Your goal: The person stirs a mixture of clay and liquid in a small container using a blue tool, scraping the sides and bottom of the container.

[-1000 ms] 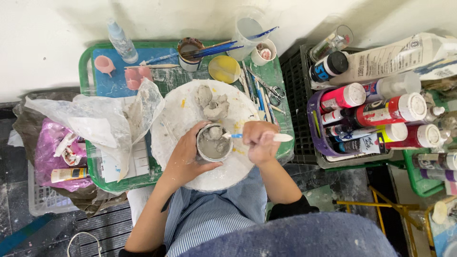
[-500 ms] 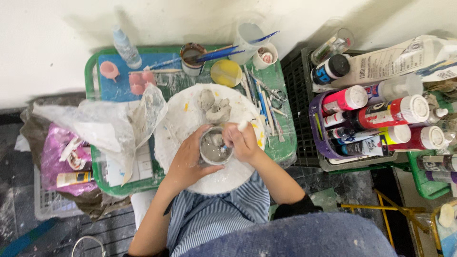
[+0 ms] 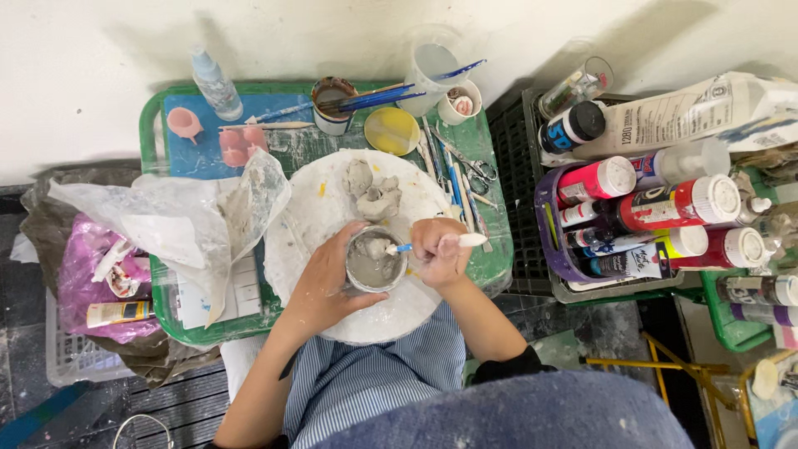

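Honestly, what worries me most is the white round board (image 3: 332,312) on the green tabletop (image 3: 490,249), since everything I work on sits over it. If I lean too hard with my left hand (image 3: 328,278), the grey clay cup (image 3: 374,259) could squash out of round or slide toward the loose clay lumps (image 3: 371,193) just beyond my fingers. My left fingers (image 3: 353,237) are curled snugly around the cup's near side, holding it upright with its mouth facing up at the camera, so I can't judge its height or long axis from here.

My right hand (image 3: 436,254) is closed around a white-handled brush (image 3: 436,244), just right of the cup. Its long axis runs nearly level, left to right, with the tip pointing left into the cup's mouth and the butt end sticking out past my right fingers (image 3: 428,233). Too steep a jab could gouge the soft inner wall, and a slip could flick wet slip toward the paint bottles (image 3: 657,208) well off to the right, or knock the tools (image 3: 453,166) lying just beyond my right hand.
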